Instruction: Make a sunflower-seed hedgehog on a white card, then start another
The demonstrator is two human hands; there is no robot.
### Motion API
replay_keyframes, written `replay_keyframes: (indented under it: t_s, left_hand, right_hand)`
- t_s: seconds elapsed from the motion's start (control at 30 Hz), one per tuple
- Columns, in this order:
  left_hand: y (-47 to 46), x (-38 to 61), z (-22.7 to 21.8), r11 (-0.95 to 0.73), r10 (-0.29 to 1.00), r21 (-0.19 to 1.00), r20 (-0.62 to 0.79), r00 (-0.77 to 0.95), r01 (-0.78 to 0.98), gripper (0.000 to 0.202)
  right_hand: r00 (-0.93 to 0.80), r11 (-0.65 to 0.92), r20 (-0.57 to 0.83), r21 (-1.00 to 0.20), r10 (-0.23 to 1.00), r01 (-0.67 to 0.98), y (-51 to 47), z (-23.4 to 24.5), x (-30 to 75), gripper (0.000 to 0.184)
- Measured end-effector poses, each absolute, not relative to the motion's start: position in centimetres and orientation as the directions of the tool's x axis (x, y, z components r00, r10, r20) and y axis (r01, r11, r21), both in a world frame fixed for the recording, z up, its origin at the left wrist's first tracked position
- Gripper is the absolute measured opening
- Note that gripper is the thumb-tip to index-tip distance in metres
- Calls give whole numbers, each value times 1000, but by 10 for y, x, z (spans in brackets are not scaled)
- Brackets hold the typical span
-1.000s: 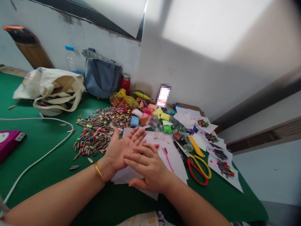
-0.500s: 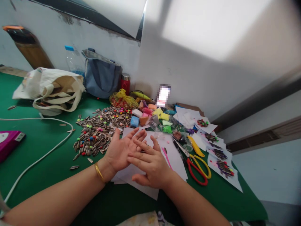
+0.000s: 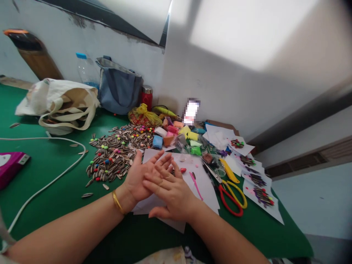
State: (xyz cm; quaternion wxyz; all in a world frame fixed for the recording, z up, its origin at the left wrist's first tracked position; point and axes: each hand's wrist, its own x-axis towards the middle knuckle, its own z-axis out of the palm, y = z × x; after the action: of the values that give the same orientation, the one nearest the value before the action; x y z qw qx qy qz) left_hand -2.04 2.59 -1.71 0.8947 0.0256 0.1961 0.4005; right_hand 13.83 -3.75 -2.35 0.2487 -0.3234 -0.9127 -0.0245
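My left hand (image 3: 136, 179) is palm up with its fingers stretched out, a gold bracelet (image 3: 117, 202) on the wrist. Across its palm and fingers lies my right hand (image 3: 173, 195), flat, back upward, thumb held apart. Whether anything small sits between the palms is hidden. Both hands are above white paper sheets (image 3: 202, 167). Just beyond the right fingers, a small red piece (image 3: 183, 170) shows on the paper, beside something dark and striped that is partly covered. A pink tool with a dark tip (image 3: 196, 186) rests to the right of my right hand.
Striped sunflower seeds (image 3: 110, 161) mixed with coloured ones spread to the left. Coloured clay packets (image 3: 157, 142) are behind. Red-and-yellow-handled scissors (image 3: 231, 200), a yellow cutter (image 3: 229, 170) and decorated paper sheets (image 3: 264, 200) lie right. A white cable (image 3: 52, 187) crosses the green table.
My right hand has slid slightly left and back toward me over the left palm. The red piece on the paper, hidden before, now shows past its fingers.
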Motion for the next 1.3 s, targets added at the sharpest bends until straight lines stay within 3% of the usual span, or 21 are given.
replay_keyframes:
  t_s: [0.17,0.33,0.53,0.67,0.8,1.0,1.17,1.23,1.3]
  left_hand:
    - [26,-23,-14,677,731,168,-262,630,-716,72]
    - [27,-25,-15,677,734,173,-228,640,-715,72]
    - [23,-22,-15,685,725,206,-287,627,-698,70]
    - [24,-23,-14,671,738,178,-248,627,-719,70]
    - [25,-23,-14,684,725,185,-281,629,-706,70]
    - [20,-20,-13,703,710,198,-244,660,-683,70]
    - [23,-20,-9,670,742,239,-235,627,-703,70]
    - [29,-22,-8,588,809,314,-253,531,-746,64]
    - [36,-24,-10,494,869,471,-279,408,-730,46]
  right_hand:
    - [-560,692,485,-140,672,709,-35,-20,146,57]
    - [-532,695,530,-165,661,700,-37,-20,146,39]
    - [-540,664,470,-141,698,735,-36,-23,143,53]
    - [-533,678,500,-163,683,717,-37,-22,145,38]
    - [-535,686,510,-161,673,710,-35,-22,142,36]
    - [-393,650,588,-321,706,689,-33,-22,141,12]
    - [-268,621,614,-482,743,618,-31,-21,149,11]
    - [-153,567,624,-544,766,619,-29,-21,158,11]
    - [-73,494,591,-593,803,635,-24,-23,168,11]
